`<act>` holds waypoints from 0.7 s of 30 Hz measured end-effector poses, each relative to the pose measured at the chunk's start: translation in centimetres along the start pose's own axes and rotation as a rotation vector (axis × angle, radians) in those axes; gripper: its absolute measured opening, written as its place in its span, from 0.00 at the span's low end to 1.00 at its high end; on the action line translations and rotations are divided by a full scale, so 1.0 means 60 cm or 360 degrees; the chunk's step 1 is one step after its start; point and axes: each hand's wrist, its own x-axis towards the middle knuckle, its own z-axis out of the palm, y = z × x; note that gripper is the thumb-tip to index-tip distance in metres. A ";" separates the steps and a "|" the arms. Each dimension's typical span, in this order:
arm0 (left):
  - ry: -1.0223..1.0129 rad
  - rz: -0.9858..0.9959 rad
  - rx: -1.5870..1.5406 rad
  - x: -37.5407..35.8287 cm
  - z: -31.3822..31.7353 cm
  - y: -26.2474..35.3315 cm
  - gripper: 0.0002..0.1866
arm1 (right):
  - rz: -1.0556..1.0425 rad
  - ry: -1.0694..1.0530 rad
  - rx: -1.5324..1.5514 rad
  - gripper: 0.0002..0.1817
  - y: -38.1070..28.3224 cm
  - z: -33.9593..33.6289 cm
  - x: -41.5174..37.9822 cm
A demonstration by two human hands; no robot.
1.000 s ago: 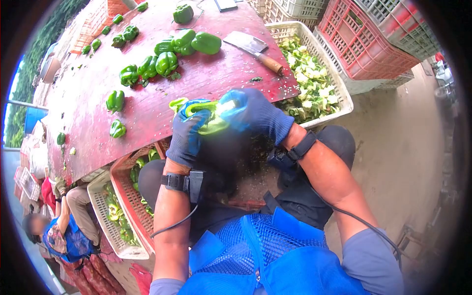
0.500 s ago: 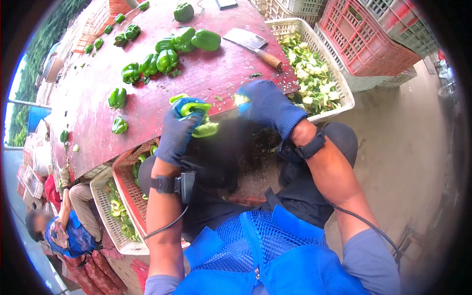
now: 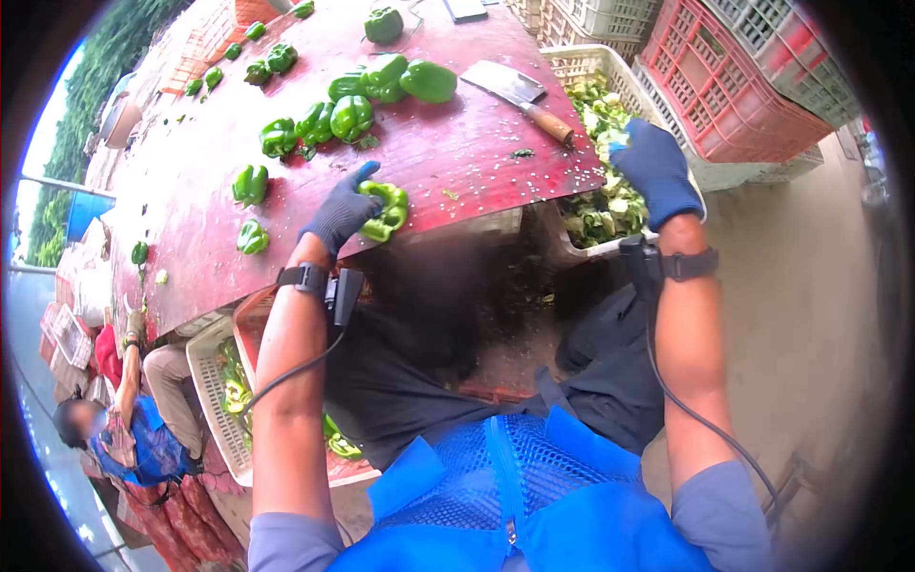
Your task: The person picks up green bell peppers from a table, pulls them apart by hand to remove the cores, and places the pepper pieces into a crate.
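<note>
My left hand, in a dark blue glove, grips a hollowed green bell pepper at the near edge of the red table. Its index finger points forward, away from the pepper. Off the table's right side, my gloved right hand hangs over a cream crate of pale green pepper scraps. Its fingers are partly spread, with nothing visible in them. A cleaver with a wooden handle lies on the table between the hands, farther back.
Several whole green bell peppers lie across the table. Red and grey crates are stacked at the right. Below the table's left edge stands a cream crate of pepper pieces. Another person sits at the far left.
My right hand has moved right, from the table edge to over the scrap crate; the pale core it held no longer shows. My left hand still holds the pepper, now turned to show its hollow.
</note>
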 end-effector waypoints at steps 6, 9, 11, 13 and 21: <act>-0.0071 0.0004 0.0440 -0.001 0.012 0.022 0.21 | -0.0112 0.0022 -0.0062 0.23 0.041 0.011 0.015; 0.0036 0.0045 0.0418 -0.008 0.007 0.012 0.18 | -0.0008 -0.0133 -0.0006 0.22 0.019 0.002 0.020; 0.0107 0.0103 0.0499 -0.019 -0.011 -0.005 0.17 | -0.0040 -0.0129 -0.0001 0.21 0.017 0.008 0.022; 0.0216 0.0067 0.0308 -0.037 -0.043 -0.035 0.16 | -0.0066 -0.0120 0.0021 0.20 0.025 0.024 0.028; 0.0814 -0.0454 0.0088 -0.267 -0.214 -0.130 0.16 | -0.0180 -0.0195 0.0111 0.17 0.082 0.072 0.063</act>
